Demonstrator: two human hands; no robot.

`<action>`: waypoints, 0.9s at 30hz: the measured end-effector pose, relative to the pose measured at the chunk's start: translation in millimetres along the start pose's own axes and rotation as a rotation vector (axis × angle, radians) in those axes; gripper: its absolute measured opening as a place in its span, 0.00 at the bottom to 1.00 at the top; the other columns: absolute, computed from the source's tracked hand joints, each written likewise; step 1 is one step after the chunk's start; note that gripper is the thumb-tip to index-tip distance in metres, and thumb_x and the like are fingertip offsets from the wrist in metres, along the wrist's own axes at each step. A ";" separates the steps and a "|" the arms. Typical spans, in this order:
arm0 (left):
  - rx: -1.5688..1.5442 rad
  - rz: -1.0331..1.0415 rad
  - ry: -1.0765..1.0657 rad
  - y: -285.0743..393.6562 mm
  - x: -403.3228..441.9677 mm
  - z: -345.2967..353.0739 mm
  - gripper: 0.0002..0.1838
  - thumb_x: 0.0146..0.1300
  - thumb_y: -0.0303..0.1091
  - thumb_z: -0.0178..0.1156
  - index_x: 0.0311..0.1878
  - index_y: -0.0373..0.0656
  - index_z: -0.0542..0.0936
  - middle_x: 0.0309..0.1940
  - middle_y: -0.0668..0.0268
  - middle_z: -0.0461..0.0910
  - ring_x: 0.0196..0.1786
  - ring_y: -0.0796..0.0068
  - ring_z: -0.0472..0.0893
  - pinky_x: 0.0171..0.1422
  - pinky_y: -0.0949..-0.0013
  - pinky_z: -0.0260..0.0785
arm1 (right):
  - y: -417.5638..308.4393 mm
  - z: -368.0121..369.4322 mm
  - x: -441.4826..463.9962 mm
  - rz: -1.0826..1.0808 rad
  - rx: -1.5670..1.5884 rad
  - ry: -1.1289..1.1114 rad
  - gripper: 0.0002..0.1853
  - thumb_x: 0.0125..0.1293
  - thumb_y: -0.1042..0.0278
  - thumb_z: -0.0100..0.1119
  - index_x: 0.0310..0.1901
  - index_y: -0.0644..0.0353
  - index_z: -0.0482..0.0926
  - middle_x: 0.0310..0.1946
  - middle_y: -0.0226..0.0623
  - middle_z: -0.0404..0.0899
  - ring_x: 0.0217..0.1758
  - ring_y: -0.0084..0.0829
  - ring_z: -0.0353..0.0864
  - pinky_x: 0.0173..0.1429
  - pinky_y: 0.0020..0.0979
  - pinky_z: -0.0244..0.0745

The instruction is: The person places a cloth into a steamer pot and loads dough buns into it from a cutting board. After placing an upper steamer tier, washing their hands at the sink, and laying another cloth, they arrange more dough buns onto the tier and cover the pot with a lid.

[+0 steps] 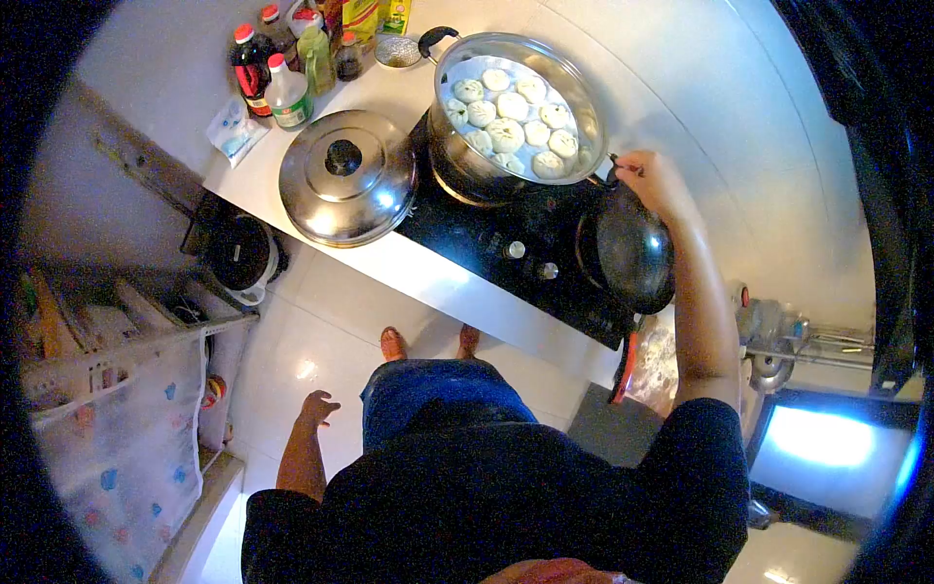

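A steel steamer pot (449, 161) stands on the back of the cooktop, uncovered, with several pleated buns (505, 134) spread on a pale liner inside. My right hand (646, 178) reaches to the pot's right side, its fingers closed at the black side handle (612, 171). Below that wrist, a dark wok (632, 243) sits on the right burner. My left hand (316, 409) hangs low over the floor, fingers apart and holding nothing. To the left of the pot, the domed steel lid (365, 200) lies knob up on the white counter.
Sauce bottles (289, 94), a small bowl (398, 52) and a plastic packet (235, 131) crowd the counter's left end. Two knobs (515, 249) line the cooktop's front. A sink (827, 443) is at right, and a fabric-covered shelf (126, 467) stands at left.
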State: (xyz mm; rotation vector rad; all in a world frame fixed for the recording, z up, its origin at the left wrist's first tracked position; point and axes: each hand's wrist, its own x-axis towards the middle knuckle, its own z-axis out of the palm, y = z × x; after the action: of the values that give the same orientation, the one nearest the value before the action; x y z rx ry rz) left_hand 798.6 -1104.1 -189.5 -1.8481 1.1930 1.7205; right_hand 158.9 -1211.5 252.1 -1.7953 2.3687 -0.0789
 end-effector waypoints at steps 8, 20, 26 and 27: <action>0.055 0.097 0.086 37.0 -2.1 -22.0 0.26 0.44 0.38 0.68 0.47 0.41 0.72 0.36 0.58 0.75 0.32 0.64 0.79 0.26 0.63 0.78 | -0.3 7.3 -1.9 0.006 0.101 0.059 0.11 0.53 0.67 0.56 0.38 0.59 0.79 0.35 0.44 0.78 0.40 0.40 0.78 0.45 0.35 0.71; -0.135 -0.050 0.038 -21.1 -30.8 49.8 0.23 0.46 0.37 0.66 0.47 0.44 0.74 0.42 0.58 0.74 0.39 0.62 0.78 0.31 0.64 0.78 | -45.2 96.8 148.7 -0.592 -0.032 -0.112 0.12 0.53 0.66 0.56 0.40 0.55 0.79 0.38 0.41 0.78 0.42 0.42 0.76 0.49 0.37 0.70; -0.174 -0.163 0.015 -51.5 -39.0 75.0 0.25 0.44 0.36 0.68 0.46 0.41 0.72 0.45 0.57 0.71 0.43 0.56 0.76 0.29 0.57 0.78 | -42.7 89.1 140.0 -0.331 -0.022 -0.222 0.13 0.52 0.69 0.57 0.41 0.54 0.79 0.39 0.41 0.78 0.42 0.42 0.77 0.48 0.35 0.71; -0.194 -0.150 0.016 -48.4 -35.8 72.4 0.25 0.44 0.36 0.68 0.46 0.41 0.73 0.45 0.57 0.71 0.43 0.57 0.76 0.29 0.58 0.78 | -45.4 81.5 133.3 -0.337 0.049 -0.132 0.13 0.52 0.69 0.57 0.41 0.54 0.79 0.39 0.41 0.78 0.42 0.41 0.77 0.48 0.35 0.71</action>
State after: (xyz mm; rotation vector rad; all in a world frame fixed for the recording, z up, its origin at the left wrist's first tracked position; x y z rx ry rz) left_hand 791.9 -1010.3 -184.4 -2.0091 0.8941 1.7933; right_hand 180.6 -1347.1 164.8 -2.0863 1.9411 -0.0579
